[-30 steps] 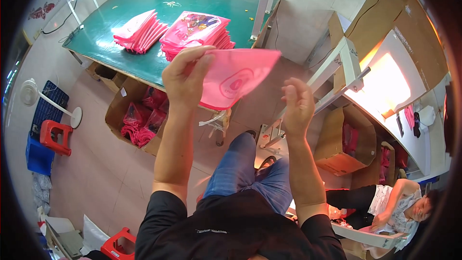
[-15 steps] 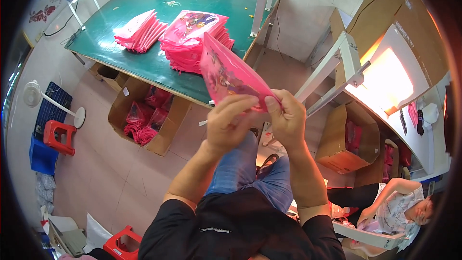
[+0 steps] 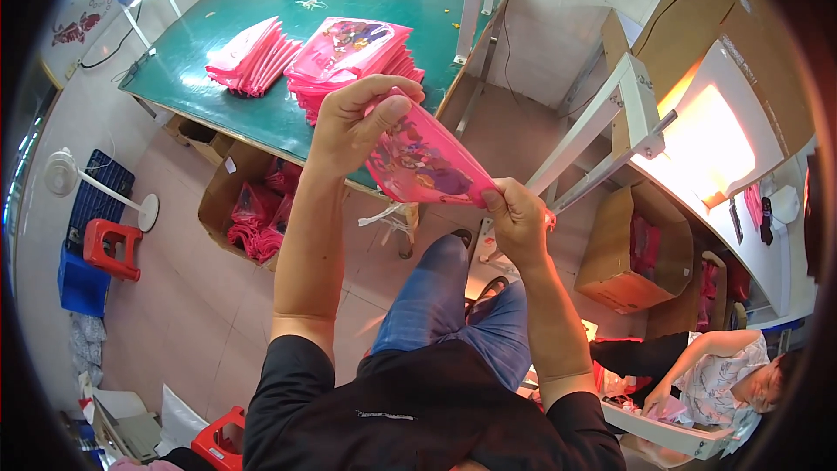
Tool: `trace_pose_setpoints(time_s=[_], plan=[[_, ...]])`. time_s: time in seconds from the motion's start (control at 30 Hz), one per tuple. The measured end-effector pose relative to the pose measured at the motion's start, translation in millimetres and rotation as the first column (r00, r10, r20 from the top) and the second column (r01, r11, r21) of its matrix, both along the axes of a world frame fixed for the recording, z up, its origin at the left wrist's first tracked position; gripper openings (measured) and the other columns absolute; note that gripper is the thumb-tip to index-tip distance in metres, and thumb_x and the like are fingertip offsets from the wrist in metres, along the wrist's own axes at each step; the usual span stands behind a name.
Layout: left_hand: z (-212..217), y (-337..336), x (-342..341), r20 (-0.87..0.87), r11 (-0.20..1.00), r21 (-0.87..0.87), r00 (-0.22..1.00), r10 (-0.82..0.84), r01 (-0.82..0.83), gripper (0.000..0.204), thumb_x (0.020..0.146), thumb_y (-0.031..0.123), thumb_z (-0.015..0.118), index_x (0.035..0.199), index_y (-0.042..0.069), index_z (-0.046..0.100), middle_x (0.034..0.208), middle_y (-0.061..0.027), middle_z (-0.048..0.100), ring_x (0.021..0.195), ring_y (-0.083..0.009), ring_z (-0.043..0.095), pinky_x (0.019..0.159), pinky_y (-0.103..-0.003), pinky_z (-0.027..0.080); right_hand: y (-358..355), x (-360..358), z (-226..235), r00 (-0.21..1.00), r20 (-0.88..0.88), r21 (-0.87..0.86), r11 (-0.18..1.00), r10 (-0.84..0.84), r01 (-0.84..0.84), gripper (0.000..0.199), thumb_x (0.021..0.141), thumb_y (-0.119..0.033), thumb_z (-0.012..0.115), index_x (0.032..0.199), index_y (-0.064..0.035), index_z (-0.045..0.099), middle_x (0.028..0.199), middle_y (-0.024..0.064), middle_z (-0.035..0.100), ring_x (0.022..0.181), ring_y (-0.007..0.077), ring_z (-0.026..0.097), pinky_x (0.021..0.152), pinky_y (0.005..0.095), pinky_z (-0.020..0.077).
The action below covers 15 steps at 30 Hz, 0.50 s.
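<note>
I hold a pink printed plastic bag stretched between both hands above my lap. My left hand grips its upper end, fingers curled over the edge. My right hand pinches the lower right corner. Beyond the bag, a stack of the same pink bags lies on the green table, with a second fanned pile to its left.
A cardboard box of pink bags sits on the floor under the table. A white metal frame and another open box stand to the right. A seated person works at lower right. A fan and red stool stand left.
The hands, close together half a second ago, have spread apart, pulling the bag out lengthwise. A second ago the left hand held the bag flat and open.
</note>
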<state>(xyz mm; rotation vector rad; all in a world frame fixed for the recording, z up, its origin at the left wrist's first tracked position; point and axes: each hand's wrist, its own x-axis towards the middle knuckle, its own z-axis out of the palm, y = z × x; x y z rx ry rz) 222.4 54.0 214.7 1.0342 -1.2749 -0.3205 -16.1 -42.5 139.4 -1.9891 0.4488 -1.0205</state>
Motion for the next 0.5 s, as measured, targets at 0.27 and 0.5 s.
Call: trace_pose_setpoints(time_s=[0.27, 0.5], plan=[[0.1, -2.4, 9.3, -0.006, 0.997, 0.059, 0.999, -0.044, 0.044, 0.019, 0.091, 0.010, 0.067, 0.105, -0.002, 0.069, 0.099, -0.0097, 0.070, 0.090, -0.0150, 0.064, 0.082, -0.029, 0.052, -7.4, -0.3, -12.5, 0.999, -0.031, -0.065, 0.998, -0.013, 0.011, 0.025, 0.098, -0.024, 0.060, 0.096, -0.0003, 0.067, 0.074, 0.0040, 0.066, 0.070, 0.0090, 0.061, 0.064, 0.0249, 0.0492], [-0.5, -1.4, 7.7, -0.002, 0.999, 0.022, 0.999, -0.045, 0.045, 0.019, 0.093, 0.012, 0.065, 0.105, -0.002, 0.069, 0.097, -0.0092, 0.070, 0.089, -0.0141, 0.064, 0.081, -0.028, 0.051, -13.9, -1.7, -12.7, 0.997, 0.077, 0.165, 0.986, -0.016, 0.003, 0.018, 0.095, -0.018, 0.064, 0.098, 0.0005, 0.065, 0.077, 0.0025, 0.066, 0.070, 0.0078, 0.060, 0.064, 0.0237, 0.0491]])
